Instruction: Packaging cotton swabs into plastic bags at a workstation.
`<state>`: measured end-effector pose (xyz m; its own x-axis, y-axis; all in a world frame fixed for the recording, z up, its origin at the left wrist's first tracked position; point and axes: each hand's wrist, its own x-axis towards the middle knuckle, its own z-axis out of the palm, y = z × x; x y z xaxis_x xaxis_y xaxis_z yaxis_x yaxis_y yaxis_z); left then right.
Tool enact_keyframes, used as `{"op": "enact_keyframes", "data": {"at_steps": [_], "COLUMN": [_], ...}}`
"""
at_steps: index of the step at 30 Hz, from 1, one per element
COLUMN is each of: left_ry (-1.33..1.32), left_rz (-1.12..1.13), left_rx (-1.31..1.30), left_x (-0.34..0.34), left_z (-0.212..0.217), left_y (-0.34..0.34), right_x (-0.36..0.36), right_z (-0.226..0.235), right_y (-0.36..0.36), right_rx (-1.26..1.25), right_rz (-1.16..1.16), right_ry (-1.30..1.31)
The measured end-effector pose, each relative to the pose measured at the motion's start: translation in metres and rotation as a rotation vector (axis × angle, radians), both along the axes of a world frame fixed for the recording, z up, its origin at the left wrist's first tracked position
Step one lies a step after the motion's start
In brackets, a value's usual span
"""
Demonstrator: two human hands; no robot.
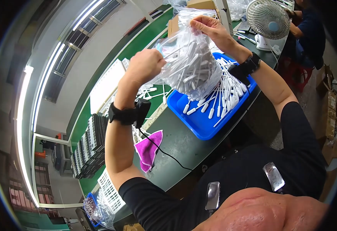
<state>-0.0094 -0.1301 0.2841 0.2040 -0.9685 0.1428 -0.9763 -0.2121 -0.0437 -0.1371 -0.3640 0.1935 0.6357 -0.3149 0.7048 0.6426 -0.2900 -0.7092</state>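
Note:
A clear plastic bag full of thin white sticks with thicker ends hangs between my hands. My left hand is closed on the bag's left upper edge, its fingertips partly turned away. My right hand pinches the top of the bag on the far right, between thumb and fingers. The bag's bottom hangs over a blue tray, though I cannot tell whether it touches. Loose white sticks of the same kind lie in that tray, fanned out beneath and beside the bag.
A purple cloth lies on the dark bench. Left of it are stacked black trays and a white basket. More sticks lie behind the bag. A white fan stands at the far right, near another person.

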Motion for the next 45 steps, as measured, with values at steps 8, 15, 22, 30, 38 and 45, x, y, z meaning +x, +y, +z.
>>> {"op": "enact_keyframes", "data": {"at_steps": [8,15,22,30,38,45], "left_ry": [-0.338,0.364,0.594,-0.098,0.195,0.383], "left_rz": [-0.02,-0.119,-0.155,-0.09,-0.286,0.053], "left_rx": [0.101,0.0,-0.262,-0.549,-0.394,-0.458], "left_x": [-0.009,0.016,-0.001,-0.031,-0.034,-0.018], "left_z": [-0.02,0.011,-0.032,-0.048,-0.065,-0.042], "left_y": [-0.028,0.008,0.031,0.006,-0.019,0.01], "right_x": [0.002,0.006,-0.003,-0.009,-0.002,-0.01], "right_z": [-0.004,-0.009,-0.007,-0.01,-0.011,-0.025], "right_y": [0.008,-0.001,-0.001,0.006,0.011,0.001], "right_rx": [-0.01,0.101,0.181,0.173,0.172,0.475], "right_rz": [-0.048,-0.031,0.012,-0.013,-0.017,0.072], "right_ry": [-0.063,-0.053,-0.089,-0.062,-0.084,-0.127]}}
